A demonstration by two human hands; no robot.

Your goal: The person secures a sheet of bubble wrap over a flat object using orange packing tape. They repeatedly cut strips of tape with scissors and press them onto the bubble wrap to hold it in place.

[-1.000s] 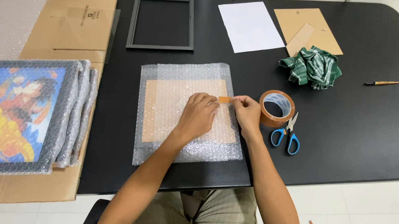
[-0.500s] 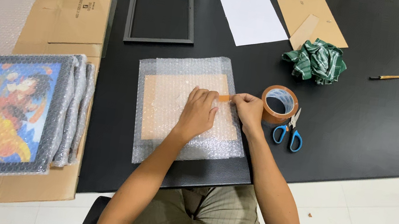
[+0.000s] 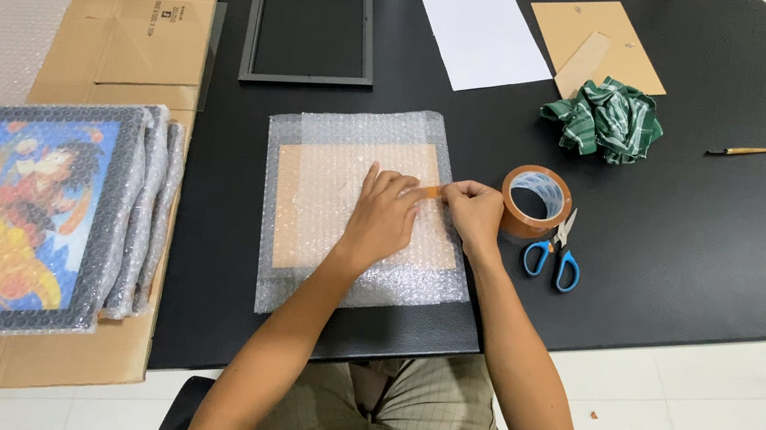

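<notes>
A flat parcel wrapped in bubble wrap (image 3: 354, 140) lies on the black table (image 3: 704, 233) in front of me. My left hand (image 3: 381, 215) rests flat on its right half, fingers spread. My right hand (image 3: 473, 210) sits at the parcel's right edge and pinches a short strip of brown tape (image 3: 431, 191) that runs under my left fingertips. A roll of brown packing tape (image 3: 537, 201) stands just right of my right hand, with blue-handled scissors (image 3: 554, 256) beside it.
An empty dark picture frame (image 3: 312, 29), a white sheet (image 3: 485, 36), a brown backing board (image 3: 599, 41), a crumpled green cloth (image 3: 608, 119) and a small brush (image 3: 741, 150) lie farther back. At left, several bubble-wrapped framed pictures (image 3: 9, 210) sit on flattened cardboard (image 3: 138, 27).
Both hands stay on the parcel at the tape strip; the view has shifted slightly. No object has visibly moved.
</notes>
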